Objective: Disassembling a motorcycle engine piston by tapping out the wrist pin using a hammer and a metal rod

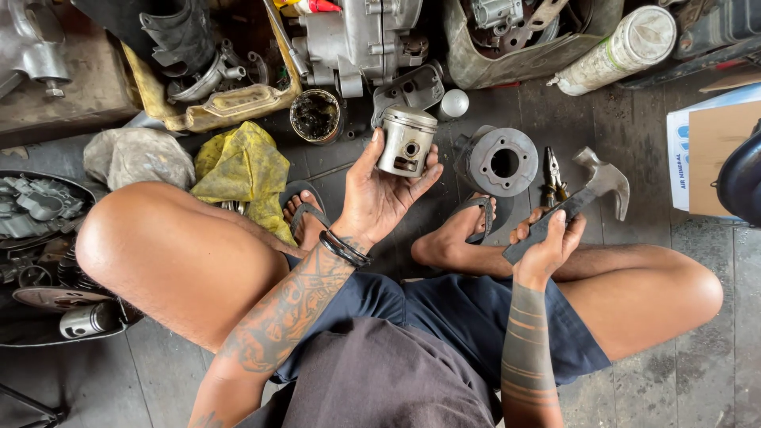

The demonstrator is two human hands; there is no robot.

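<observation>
My left hand [379,194] is raised in front of me, its fingers wrapped around a silver metal piston [405,141] held upright, pin hole facing me. My right hand [547,242] grips the dark handle of a claw hammer [590,190], whose grey head points up and to the right, above my right knee. A grey engine cylinder [498,162] lies on the floor between the two hands, its round bore facing up. Pliers [552,176] lie just right of the cylinder, close to the hammer handle.
I squat on a dark wooden floor in sandals. A yellow rag [238,166] and a small greasy tin [315,116] lie ahead left, an engine casing [357,40] at the top, trays of metal parts [40,214] at left, a cardboard box [709,154] at right.
</observation>
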